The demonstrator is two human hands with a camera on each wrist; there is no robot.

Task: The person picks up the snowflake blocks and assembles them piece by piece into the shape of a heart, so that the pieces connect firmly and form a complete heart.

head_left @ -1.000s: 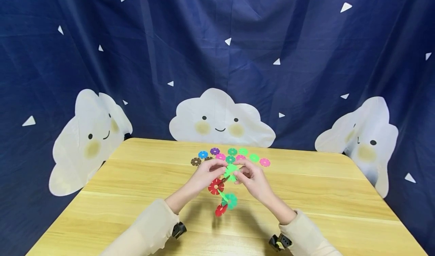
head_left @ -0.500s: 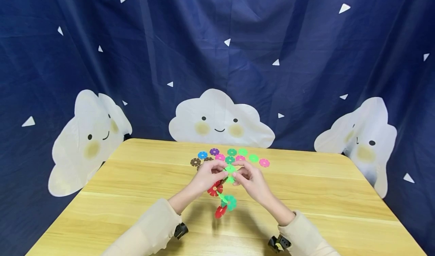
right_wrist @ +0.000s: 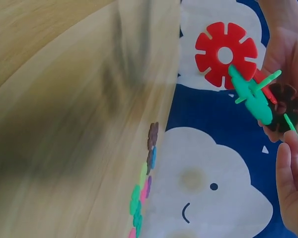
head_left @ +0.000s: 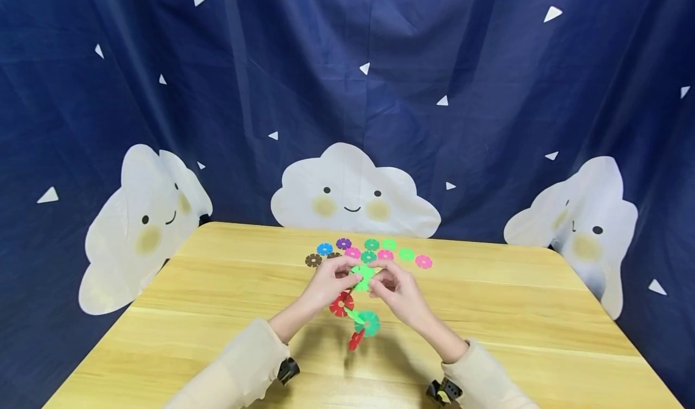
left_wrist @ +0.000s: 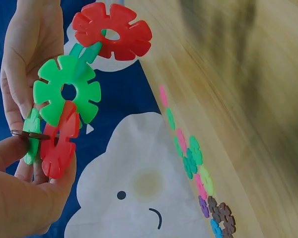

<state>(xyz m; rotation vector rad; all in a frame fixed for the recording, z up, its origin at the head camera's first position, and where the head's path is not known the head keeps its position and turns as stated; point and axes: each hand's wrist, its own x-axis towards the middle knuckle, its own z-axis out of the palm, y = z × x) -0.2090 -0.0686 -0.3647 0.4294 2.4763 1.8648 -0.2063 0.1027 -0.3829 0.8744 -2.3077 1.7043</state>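
I judge this multicoloured chain of notched plastic discs [left_wrist: 88, 92] light, stiff, best held edgewise; left hand [head_left: 329, 283] pinches it, right hand [head_left: 402, 289]: pinch unclear.

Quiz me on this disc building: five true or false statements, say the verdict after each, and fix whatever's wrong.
1. The left hand pinches a bright green disc. True.
2. The right hand lies flat on the table. False: it touches that same disc.
3. In the head view, the lowest disc of the joined discs is blue. False: it is red.
4. A purple disc lies on the table. True.
5. The curtain is plain. False: it shows white clouds and triangles.
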